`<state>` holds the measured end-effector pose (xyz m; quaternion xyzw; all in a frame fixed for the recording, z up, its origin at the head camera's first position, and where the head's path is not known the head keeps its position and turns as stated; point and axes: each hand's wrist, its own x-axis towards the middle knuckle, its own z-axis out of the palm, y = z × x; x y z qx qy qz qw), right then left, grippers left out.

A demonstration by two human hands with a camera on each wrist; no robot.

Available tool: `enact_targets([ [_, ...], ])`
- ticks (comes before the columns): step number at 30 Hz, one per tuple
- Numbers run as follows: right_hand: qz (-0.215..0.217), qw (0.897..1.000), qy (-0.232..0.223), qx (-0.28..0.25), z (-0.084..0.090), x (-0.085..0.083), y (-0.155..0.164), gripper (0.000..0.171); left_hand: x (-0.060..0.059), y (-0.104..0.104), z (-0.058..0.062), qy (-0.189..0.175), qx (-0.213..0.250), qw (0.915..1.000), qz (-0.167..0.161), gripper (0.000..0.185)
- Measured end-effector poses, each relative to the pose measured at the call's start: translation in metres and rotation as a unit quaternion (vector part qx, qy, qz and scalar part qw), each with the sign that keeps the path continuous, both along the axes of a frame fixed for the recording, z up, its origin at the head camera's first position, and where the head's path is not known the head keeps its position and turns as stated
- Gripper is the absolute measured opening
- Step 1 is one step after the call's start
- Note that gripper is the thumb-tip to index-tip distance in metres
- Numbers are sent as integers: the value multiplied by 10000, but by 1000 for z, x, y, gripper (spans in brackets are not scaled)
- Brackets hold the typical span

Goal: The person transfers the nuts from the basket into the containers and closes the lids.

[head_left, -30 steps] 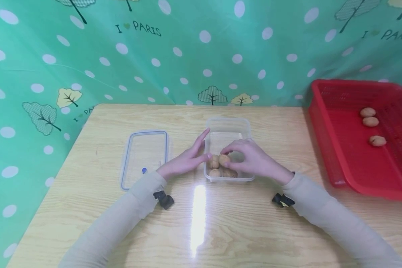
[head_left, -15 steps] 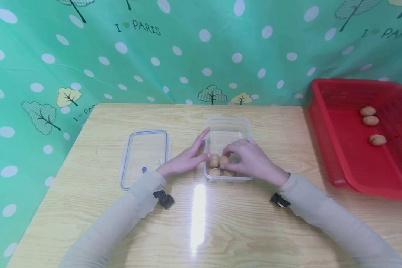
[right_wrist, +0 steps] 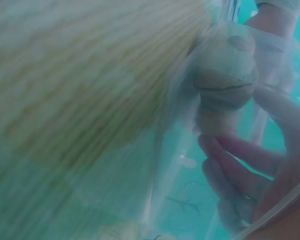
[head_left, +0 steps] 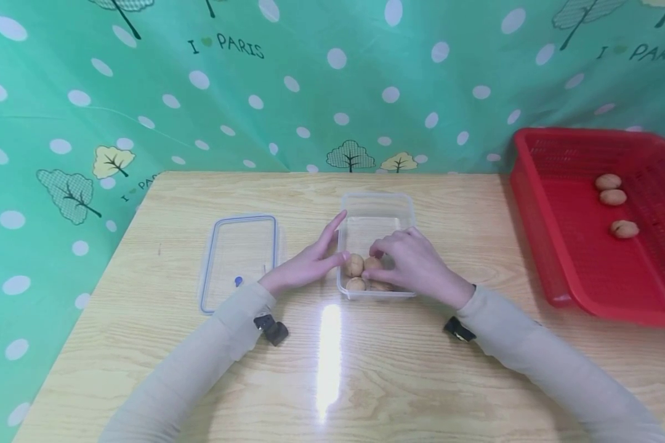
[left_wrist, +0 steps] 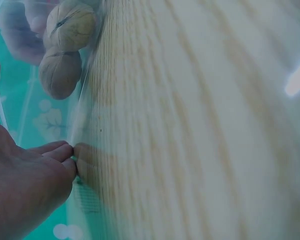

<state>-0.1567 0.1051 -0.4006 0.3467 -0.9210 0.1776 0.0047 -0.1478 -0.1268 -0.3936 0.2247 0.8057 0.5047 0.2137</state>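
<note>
A clear plastic container (head_left: 374,227) stands on the table with several walnuts (head_left: 354,265) gathered at its near end. My right hand (head_left: 415,261) reaches inside, thumb and fingers around a walnut (head_left: 372,264) beside the others. Through the clear wall, the right wrist view shows the right fingers (right_wrist: 235,170) close by the stacked walnuts (right_wrist: 225,82). Along the container's left side lies my left hand (head_left: 308,263), its fingers extended and its thumb at the rim. The left wrist view shows the left fingertips (left_wrist: 65,150) right at the outer wall, with walnuts (left_wrist: 70,26) visible through it.
A clear lid (head_left: 242,252) with a blue seal lies left of the container, partly behind the left forearm. At the right stands a red plastic basket (head_left: 554,246) holding 3 walnuts (head_left: 612,197). A green patterned cloth (head_left: 288,80) hangs behind the table (head_left: 388,375).
The right hand has shifted slightly, and the walnut at its fingers has settled lower beside the others. The left hand has stayed in place.
</note>
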Motion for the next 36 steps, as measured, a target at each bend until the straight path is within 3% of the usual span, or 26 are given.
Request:
enact_targets([
  [7, 35, 9996, -255, -147, 1, 0, 3, 34, -13, -3, -33, 122, 61, 9999, 60, 79],
  [11, -7, 9950, -698, -719, 3, -1, 5, 28, -14, -4, -39, 205, 91, 9997, 77, 78],
  [15, 26, 9828, -1070, -1505, 6, -2, 7, 24, -14, -4, -41, 251, 87, 9996, 85, 78],
  [23, -138, 9609, -1485, -2335, 24, 0, 23, 24, -13, -2, -37, 205, -66, 9997, 121, 79],
  [30, -444, 9567, -1301, -2564, 47, 0, 51, 23, 1, 2, -2, 88, -99, 9999, 55, 77],
  [36, -720, 9549, -1268, -2588, 59, 1, 70, 24, 2, 0, -1, 79, 23, 10000, 27, 77],
])
